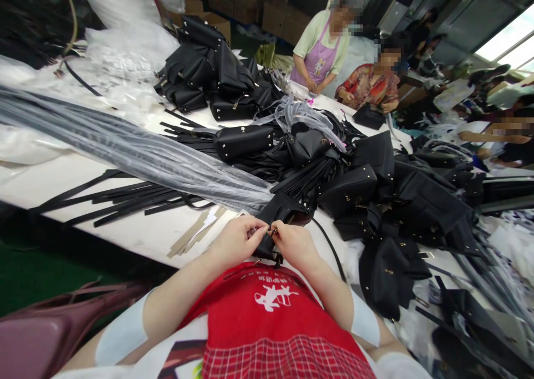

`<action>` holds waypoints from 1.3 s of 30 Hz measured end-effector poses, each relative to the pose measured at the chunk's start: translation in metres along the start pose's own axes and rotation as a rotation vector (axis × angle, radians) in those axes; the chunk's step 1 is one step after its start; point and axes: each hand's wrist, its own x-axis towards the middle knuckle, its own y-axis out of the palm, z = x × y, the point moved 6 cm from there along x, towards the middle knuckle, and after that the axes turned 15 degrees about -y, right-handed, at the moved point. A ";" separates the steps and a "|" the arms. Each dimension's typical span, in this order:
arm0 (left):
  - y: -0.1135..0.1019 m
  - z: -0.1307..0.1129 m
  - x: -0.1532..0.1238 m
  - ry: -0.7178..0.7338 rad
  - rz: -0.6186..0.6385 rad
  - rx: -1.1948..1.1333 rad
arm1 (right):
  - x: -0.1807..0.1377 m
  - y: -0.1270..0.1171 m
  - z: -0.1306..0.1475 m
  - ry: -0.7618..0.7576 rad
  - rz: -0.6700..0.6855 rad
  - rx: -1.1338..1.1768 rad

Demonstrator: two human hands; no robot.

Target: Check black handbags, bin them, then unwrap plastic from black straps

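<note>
A small black handbag (pixel 280 209) lies at the near edge of the white table (pixel 62 178), right in front of me. My left hand (pixel 236 241) and my right hand (pixel 294 244) meet at its near side, fingers pinched together on a small metal fitting on the bag. A thin black strap (pixel 331 248) runs from the bag past my right wrist. My red apron fills the bottom of the view.
Several black handbags (pixel 375 195) and loose black straps (pixel 120 198) cover the table to the right and left. A long bundle of plastic-wrapped straps (pixel 125 145) crosses from the left. Two people (pixel 321 45) work at the far end. Cardboard boxes stand behind.
</note>
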 end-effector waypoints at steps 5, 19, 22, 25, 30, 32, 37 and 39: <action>0.007 0.005 -0.004 -0.041 0.026 0.031 | 0.003 0.004 0.006 -0.027 0.121 -0.091; 0.010 0.004 0.001 -0.025 0.018 0.237 | 0.004 0.007 0.013 -0.083 0.150 -0.191; 0.012 0.005 0.003 -0.046 0.048 0.257 | 0.004 0.008 0.015 -0.096 0.164 -0.193; 0.012 0.006 0.004 -0.065 0.024 0.263 | 0.004 0.009 0.014 -0.086 0.160 -0.185; 0.014 0.014 0.003 -0.108 -0.023 0.229 | 0.003 0.005 0.010 -0.031 0.097 -0.126; 0.014 0.017 0.004 -0.107 -0.019 0.194 | 0.002 0.004 0.009 -0.025 0.081 -0.100; 0.007 0.012 0.001 -0.072 0.003 0.085 | 0.002 0.004 0.007 0.004 0.113 -0.108; 0.005 0.009 -0.001 -0.074 0.019 0.073 | 0.003 0.004 0.006 0.017 0.121 -0.125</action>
